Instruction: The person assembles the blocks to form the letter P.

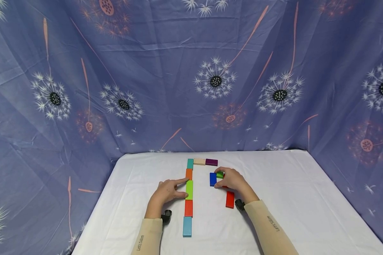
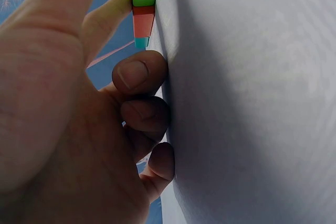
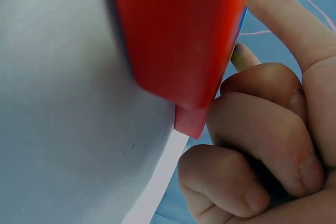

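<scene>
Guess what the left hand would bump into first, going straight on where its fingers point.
The left hand would probably meet the long light-green block first; it seems to be touching it, though exact contact is hard to judge.

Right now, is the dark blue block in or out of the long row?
Out: white tablecloth separates the dark blue block from the row.

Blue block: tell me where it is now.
In the head view, the blue block is right of the long block column, pinched by the right hand, with a green block just right of it.
</scene>
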### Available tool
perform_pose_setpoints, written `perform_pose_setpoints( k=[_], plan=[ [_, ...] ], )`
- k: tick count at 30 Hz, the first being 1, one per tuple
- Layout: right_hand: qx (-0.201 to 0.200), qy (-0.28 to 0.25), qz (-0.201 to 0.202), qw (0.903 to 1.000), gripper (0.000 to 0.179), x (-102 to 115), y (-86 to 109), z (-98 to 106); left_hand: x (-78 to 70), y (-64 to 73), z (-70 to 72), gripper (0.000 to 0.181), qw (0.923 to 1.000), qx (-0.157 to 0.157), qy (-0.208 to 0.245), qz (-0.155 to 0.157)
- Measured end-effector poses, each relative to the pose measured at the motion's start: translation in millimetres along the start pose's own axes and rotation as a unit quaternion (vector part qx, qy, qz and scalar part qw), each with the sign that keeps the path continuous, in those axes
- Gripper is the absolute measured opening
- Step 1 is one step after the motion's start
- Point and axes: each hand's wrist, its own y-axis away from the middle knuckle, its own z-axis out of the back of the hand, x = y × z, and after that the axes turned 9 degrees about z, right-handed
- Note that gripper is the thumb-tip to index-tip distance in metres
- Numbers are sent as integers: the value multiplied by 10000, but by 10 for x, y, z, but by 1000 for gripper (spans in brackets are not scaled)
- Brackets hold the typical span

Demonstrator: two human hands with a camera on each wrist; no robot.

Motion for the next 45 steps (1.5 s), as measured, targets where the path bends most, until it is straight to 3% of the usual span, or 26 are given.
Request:
perform_pose_setpoints(
  k=[6,15,25,33,45],
  plan=[
    [45,-222,124,9997,61,4,12,-4,23,3,15,74,9999,-2,-91,-83],
    [10,-1173,144,9930,61,-61,-82,165,47,21,3,73,9998,-54,-112,-184],
    [-233,-1167,-22,9929,66,-281,-266,449,44,11,3,74,9999,-18,-61,-92],
    [-244,-1162,-74,9929,66,-416,-394,449,29,11,19,73,9997,0,-96,-224],
    [29,-1045,181,9944,59,-527,-445,405,29,8,16,71,9996,-47,-40,-267]
  ],
)
